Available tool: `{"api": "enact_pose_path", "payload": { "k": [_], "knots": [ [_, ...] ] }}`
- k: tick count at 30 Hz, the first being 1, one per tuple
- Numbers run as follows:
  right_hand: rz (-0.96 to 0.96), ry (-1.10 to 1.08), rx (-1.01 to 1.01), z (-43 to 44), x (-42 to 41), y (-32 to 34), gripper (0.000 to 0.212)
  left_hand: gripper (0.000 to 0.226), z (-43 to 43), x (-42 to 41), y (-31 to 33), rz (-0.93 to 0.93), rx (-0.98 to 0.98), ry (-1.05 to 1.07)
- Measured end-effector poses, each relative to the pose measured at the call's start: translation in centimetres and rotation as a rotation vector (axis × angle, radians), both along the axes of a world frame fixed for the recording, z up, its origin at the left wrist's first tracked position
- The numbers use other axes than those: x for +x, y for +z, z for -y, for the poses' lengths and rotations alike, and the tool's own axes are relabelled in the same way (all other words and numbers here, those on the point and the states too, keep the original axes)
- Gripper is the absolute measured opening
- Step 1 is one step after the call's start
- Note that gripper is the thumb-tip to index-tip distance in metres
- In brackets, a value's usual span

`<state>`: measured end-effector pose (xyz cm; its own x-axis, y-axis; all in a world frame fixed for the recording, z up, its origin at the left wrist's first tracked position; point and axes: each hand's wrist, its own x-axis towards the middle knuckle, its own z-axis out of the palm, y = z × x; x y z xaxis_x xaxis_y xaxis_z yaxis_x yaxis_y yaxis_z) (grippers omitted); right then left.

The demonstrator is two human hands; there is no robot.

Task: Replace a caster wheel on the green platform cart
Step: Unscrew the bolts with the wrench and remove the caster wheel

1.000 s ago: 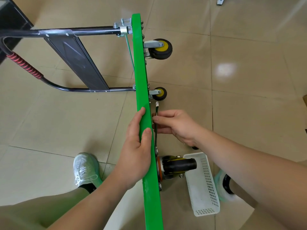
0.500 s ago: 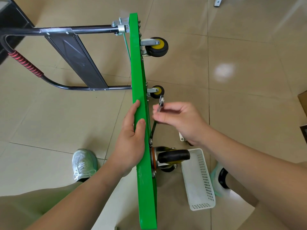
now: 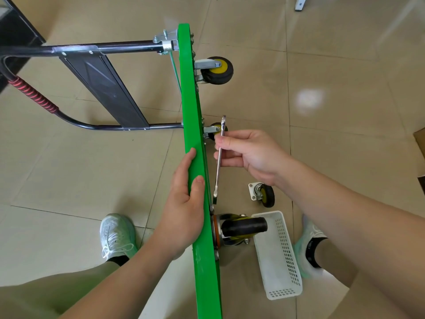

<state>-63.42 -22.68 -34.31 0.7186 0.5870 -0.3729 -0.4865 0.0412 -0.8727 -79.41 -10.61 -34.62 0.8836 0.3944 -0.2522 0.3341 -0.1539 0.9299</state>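
— On the tiled floor (image 3: 345,157), how does the cart (image 3: 187,93) lie?
— Tipped on its side, green edge up. The left hand (image 3: 184,203) clamps that smooth painted edge, thumb across it.
— And the right hand (image 3: 250,153)?
— Just beside the underside, pinching a slim steel wrench (image 3: 217,180); its lower end is near the mounted caster (image 3: 243,226), black rubber in a metal fork.
— Anything else?
— A loose caster (image 3: 264,194), yellow-hubbed, lies by a white perforated basket (image 3: 280,261).

Four casters (image 3: 217,70), one wrench (image 3: 219,157), one basket (image 3: 279,249), one cart (image 3: 193,134).
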Motion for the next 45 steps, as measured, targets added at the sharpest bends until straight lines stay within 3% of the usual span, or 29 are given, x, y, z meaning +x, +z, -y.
{"api": "enact_pose_path", "payload": {
  "k": [9,14,17,24,39,45],
  "knots": [
    [-0.199,0.014,-0.055,-0.8,-0.1,-2.3,0.002,0.053,-0.1,-0.1,0.1,0.002,0.009,-0.006],
    [-0.234,0.04,-0.043,-1.2,-0.3,-2.4,0.011,0.053,-0.1,-0.1,-0.2,0.018,0.005,-0.009],
    [-0.204,0.078,-0.007,-1.3,-0.3,-2.1,0.022,0.053,-0.2,-0.1,-0.4,0.023,0.008,-0.01],
    [-0.034,0.089,0.053,-0.9,-0.9,-0.6,0.012,0.053,-0.2,0.0,-0.4,0.025,0.022,-0.003],
    [0.339,0.11,0.128,2.2,-5.5,3.1,0.033,0.051,0.0,0.0,-0.7,0.05,0.001,0.023],
    [0.19,-0.087,0.059,1.1,-2.6,2.3,0.019,0.051,0.1,-0.1,-0.4,0.029,-0.018,0.02]
  ]
}}
